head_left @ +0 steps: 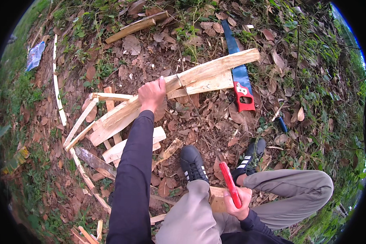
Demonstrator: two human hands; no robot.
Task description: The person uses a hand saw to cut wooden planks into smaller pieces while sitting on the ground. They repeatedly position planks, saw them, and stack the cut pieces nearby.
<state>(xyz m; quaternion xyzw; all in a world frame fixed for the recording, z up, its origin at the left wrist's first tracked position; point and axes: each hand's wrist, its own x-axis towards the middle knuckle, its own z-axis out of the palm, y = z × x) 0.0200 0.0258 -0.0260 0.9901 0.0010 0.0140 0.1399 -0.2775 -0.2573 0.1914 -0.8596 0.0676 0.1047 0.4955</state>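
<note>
Gripping: left hand (152, 95), curled over long pale plank (219, 66); right hand (239, 203), clenched around slim red object (227, 179), well apart from plank.

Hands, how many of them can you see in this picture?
2. The left hand, left of the middle, grips the long piece of wood. The right hand, lower down, holds a red object.

Outdoor spot on leaf-strewn ground (211, 107), like woodland edge or overgrown plot. Signs: dry brown leaves (132, 44), bare soil, low green plants (26, 89), daylight. Makeshift open-air woodworking place too: split wood pieces (211, 83) strewn about, red-handled handsaw (242, 76) among leaves.
</note>
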